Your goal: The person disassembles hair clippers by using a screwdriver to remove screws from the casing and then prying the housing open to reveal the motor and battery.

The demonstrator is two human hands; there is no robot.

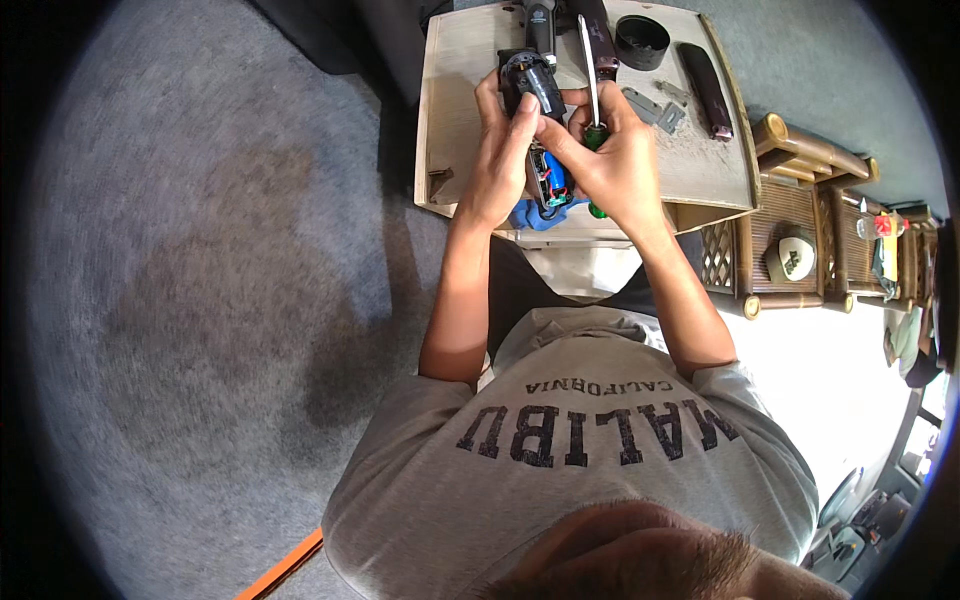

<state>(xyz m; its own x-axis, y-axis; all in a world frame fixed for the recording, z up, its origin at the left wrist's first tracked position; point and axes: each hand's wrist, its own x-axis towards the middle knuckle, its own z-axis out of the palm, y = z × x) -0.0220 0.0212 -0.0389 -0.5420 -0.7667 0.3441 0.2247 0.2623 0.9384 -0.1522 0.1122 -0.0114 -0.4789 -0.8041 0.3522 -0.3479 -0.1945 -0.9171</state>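
Note:
My left hand (503,150) is closed round an opened hair clipper (537,88), its thumb lying along the black upper end. Below the thumb the casing is off, showing a blue battery cell (552,172), red wires and a bit of green circuit board. Against the clipper's side presses the thumb of my right hand (618,165). That hand also grips a screwdriver (597,132) with a green handle, its long metal shaft pointing away from me. Part of the handle is hidden by my fingers. A blue cloth (545,216) shows under the clipper at the table's near edge.
On the pale wooden table (455,110) lie a grey-black clipper (541,30), dark maroon casing parts (707,90), a round black container (641,42) and small grey pieces (655,108). A bamboo bench (790,215) holding a cap (793,259) stands at the right.

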